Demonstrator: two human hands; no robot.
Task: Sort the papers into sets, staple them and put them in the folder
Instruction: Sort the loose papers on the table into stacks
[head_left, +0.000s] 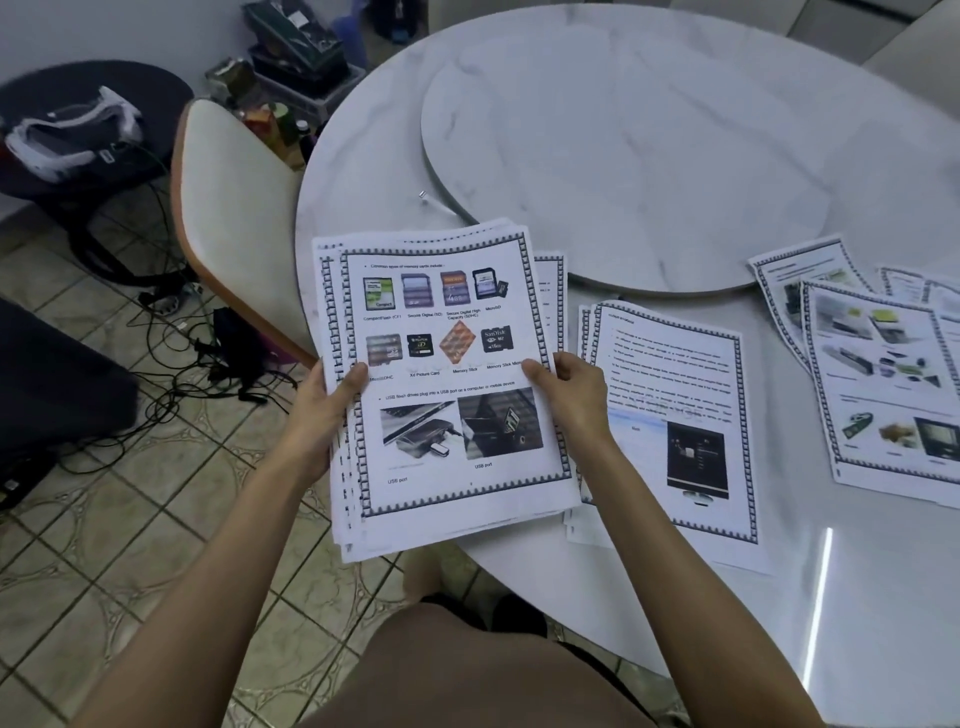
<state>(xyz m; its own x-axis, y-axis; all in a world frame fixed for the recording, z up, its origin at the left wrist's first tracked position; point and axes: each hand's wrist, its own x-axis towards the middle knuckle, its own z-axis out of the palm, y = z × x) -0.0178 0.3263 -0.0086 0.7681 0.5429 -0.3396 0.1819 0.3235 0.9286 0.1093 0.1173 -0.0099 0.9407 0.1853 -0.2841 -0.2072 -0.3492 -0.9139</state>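
Both left hand (322, 415) and right hand (571, 400) pinch the paper stack (452, 322) by its side edges over the table (374, 171) rim; we judge it light, floppy, apt to fan, so grip both edges.

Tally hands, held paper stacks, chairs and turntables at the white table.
Hands: 2, left hand and right hand
Held paper stack: 1, gripped by both hands
Chair: 1
Turntable: 1
Total: 5
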